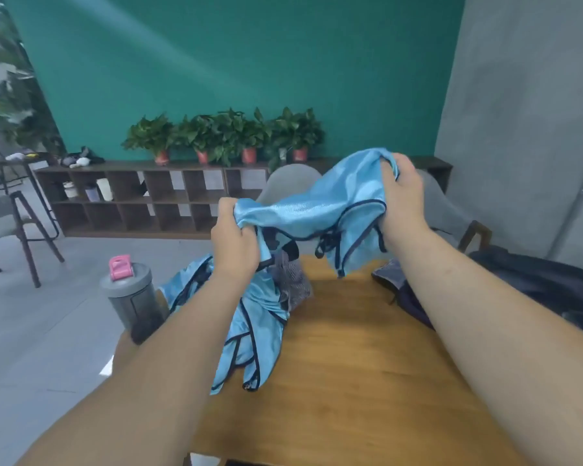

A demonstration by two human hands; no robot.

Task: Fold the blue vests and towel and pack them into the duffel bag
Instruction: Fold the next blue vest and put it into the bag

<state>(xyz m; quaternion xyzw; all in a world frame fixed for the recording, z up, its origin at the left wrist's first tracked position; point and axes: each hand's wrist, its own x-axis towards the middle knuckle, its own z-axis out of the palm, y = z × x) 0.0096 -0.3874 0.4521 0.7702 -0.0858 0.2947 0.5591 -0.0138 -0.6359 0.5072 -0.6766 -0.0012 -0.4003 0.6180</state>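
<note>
Wooden desk point(367, 348) below; my left hand point(234, 242) and right hand point(403, 193) both clench blue vest point(313, 210) mid-frame, fingers curled tight.

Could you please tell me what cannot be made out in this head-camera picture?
- Duffel bag: head view, cut by right edge and right forearm; open or zipped unclear.
- Grey cloth, perhaps the towel: head view, partly hidden by the tabletop vest.
- Shelf items: head view, small, blurred.

the held vest point(320, 210) is shiny light blue with dark navy trim, as is the second vest point(249, 334). the towel point(292, 280) is grey, the table point(357, 364) honey-brown wood, the bottle point(132, 297) grey with pink cap, the duffel bag point(535, 284) dark navy.
</note>
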